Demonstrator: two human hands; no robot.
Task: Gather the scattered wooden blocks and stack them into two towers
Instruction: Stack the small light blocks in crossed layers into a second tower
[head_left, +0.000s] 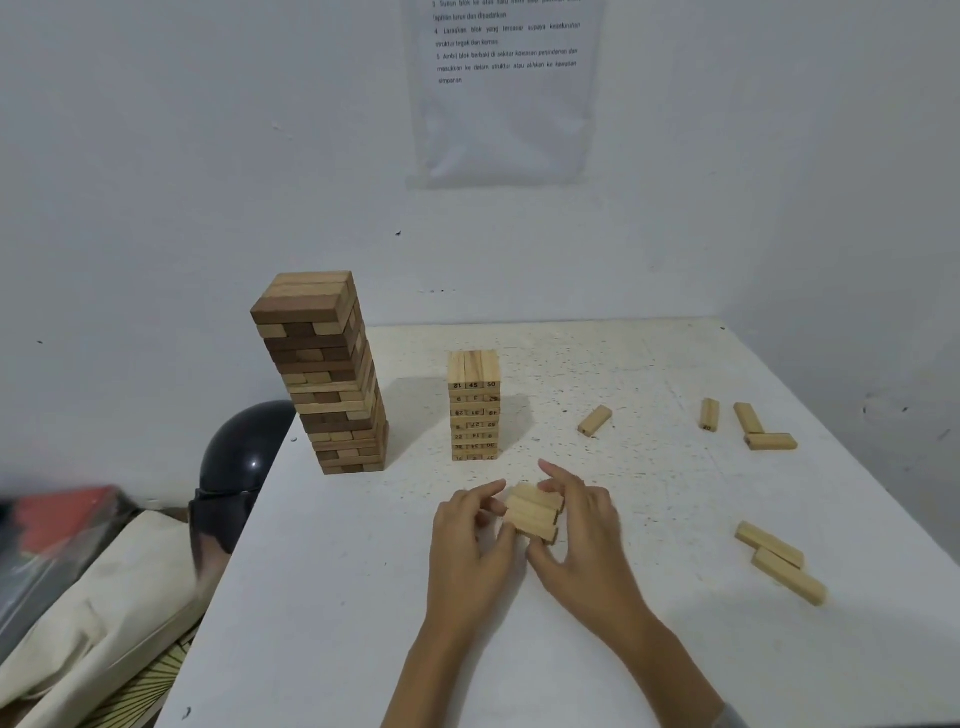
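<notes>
Two towers stand on the table (363, 597), tall tower (324, 374) at 10 o'clock, short tower (474, 405) at 12; left hand (470, 540) & right hand (582, 535) curl round a block bundle (532, 512) at its 6, prob. squaring it up, next a level lift on top, nothing between; loose blocks (595, 420) at 3.

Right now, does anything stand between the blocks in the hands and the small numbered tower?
Nothing visible does. The left hand and right hand hold the block bundle in front of the numbered tower; only bare table lies between.
</notes>
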